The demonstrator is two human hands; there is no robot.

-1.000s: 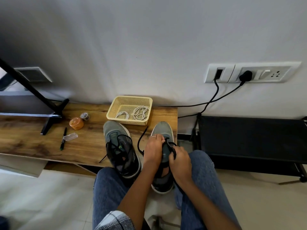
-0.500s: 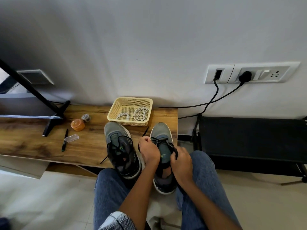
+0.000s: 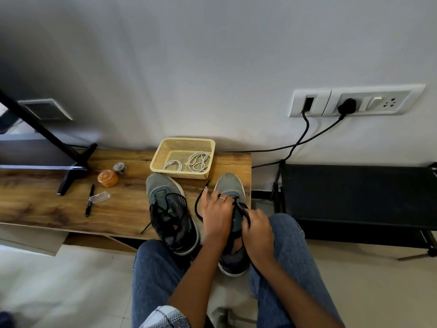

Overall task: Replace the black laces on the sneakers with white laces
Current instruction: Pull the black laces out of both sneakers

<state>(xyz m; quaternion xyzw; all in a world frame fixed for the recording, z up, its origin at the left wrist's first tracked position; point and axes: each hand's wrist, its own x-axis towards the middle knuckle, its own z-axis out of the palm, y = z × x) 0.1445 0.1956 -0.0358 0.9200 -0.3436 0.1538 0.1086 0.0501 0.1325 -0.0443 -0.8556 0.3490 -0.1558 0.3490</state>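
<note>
Two grey sneakers with black laces stand on the wooden bench (image 3: 123, 204). The left sneaker (image 3: 170, 209) sits alone, its laces loose. My left hand (image 3: 217, 214) reaches over the right sneaker (image 3: 229, 183) and its fingers pinch the black lace (image 3: 196, 207) at the front eyelets, with the little finger straight. A loop of that lace hangs out to the left. My right hand (image 3: 257, 230) grips the lace on the shoe's right side. Two coiled white laces (image 3: 198, 160) lie in the yellow basket (image 3: 186, 140) behind the shoes.
An orange container (image 3: 108, 178), a small grey roll (image 3: 119, 167), a pen (image 3: 89, 202) and a clear cap (image 3: 99, 197) lie on the bench's left part. A black stand foot (image 3: 71, 171) rests further left. Right of the bench are a black rack (image 3: 354, 192) and cables (image 3: 305, 136) from the wall sockets.
My left hand drew back toward me with the lace, then reached forward again to the front eyelets. My right hand stayed on the shoe's right side.
</note>
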